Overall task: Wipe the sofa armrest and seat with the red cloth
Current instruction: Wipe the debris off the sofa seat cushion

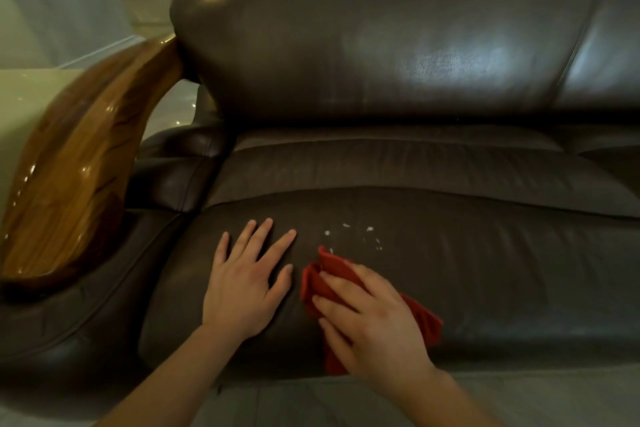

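A dark brown leather sofa fills the view. Its seat cushion [467,270] lies in front of me, with a glossy wooden armrest [79,163] curving down on the left. My right hand [370,319] presses the red cloth [323,274] flat onto the front of the seat; most of the cloth is hidden under the hand. My left hand [244,284] rests flat on the seat just left of the cloth, fingers spread, holding nothing. Small white specks [346,230] dot the leather just beyond the cloth.
The sofa backrest [381,38] rises behind the seat. A second seat section [609,152] continues to the right. A pale tiled floor [502,399] shows below the seat's front edge and a light wall [52,3] stands at the far left.
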